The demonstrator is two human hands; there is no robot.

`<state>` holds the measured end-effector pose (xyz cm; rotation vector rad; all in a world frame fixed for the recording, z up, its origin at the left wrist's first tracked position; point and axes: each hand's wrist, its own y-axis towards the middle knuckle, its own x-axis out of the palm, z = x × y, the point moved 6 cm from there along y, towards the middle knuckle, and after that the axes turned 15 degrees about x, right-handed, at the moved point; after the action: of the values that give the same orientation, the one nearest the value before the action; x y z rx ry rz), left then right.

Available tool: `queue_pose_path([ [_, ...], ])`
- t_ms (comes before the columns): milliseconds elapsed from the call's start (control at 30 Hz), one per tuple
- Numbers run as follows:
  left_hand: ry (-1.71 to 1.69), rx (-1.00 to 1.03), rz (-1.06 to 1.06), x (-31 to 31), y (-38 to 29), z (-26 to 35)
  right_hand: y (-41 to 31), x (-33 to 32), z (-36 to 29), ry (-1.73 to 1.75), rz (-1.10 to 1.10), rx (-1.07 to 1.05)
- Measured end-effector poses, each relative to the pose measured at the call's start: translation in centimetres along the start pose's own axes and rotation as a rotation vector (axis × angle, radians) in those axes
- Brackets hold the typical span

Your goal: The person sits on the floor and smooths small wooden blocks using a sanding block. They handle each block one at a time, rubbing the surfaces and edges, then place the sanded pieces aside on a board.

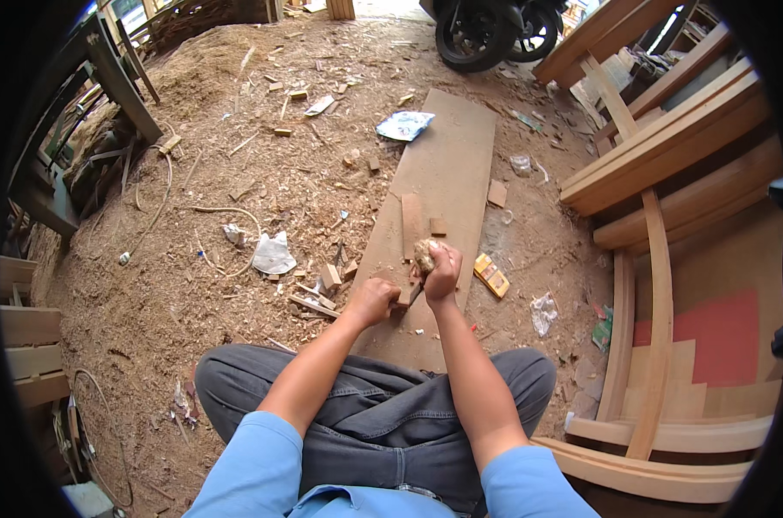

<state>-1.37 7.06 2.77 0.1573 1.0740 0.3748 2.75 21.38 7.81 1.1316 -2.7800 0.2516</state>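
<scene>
My right hand [442, 270] is closed around the pale, worn handle [424, 256] of a bladed hand tool, perhaps a chisel. Its dark blade [416, 292] slants down towards a small reddish-brown wood piece [403, 300]. That piece is gripped by my left hand [374, 300], low over a long brown board [453, 155] on the ground. Just beyond the hands, a flat wood strip [412, 220] and a small wood block [438, 226] lie on the board. My fingers hide part of the tool and of the wood piece.
Wood shavings [171, 259] cover the ground. Small wood blocks [330, 277] lie left of the board, a yellow packet [491, 275] right of it, and a blue-white plastic packet [405, 125] at its far left edge. Timber frames [663, 142] stand at the right, a motorcycle wheel [475, 39] beyond.
</scene>
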Motion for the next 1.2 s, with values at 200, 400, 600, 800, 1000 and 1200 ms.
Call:
queue_pose_path([
  [200, 0.024, -0.025, -0.06, 1.3, -0.7, -0.9, 1.2, -0.9, 5.2, -0.079, 0.067, -0.057],
  [400, 0.03, -0.039, -0.036, -1.5, 0.9, -0.1, -0.6, 1.2, -2.3, 0.123, -0.083, 0.068],
  [600, 0.053, 0.028, 0.082, -4.4, 3.3, 1.5, -2.8, 1.3, -8.9, 0.195, -0.171, 0.058],
  [800, 0.065, -0.043, -0.024, -1.2, 1.1, 0.4, -1.2, 1.5, -3.0, 0.05, -0.196, 0.002],
  [1000, -0.003, 0.037, 0.015, 0.8, -0.8, -0.5, -0.2, 0.9, 1.5, 0.154, -0.2, 0.182],
  [1200, -0.017, 0.014, -0.017, -0.1, 0.1, 0.0, -0.4, 1.3, -1.5, 0.021, -0.13, 0.158],
])
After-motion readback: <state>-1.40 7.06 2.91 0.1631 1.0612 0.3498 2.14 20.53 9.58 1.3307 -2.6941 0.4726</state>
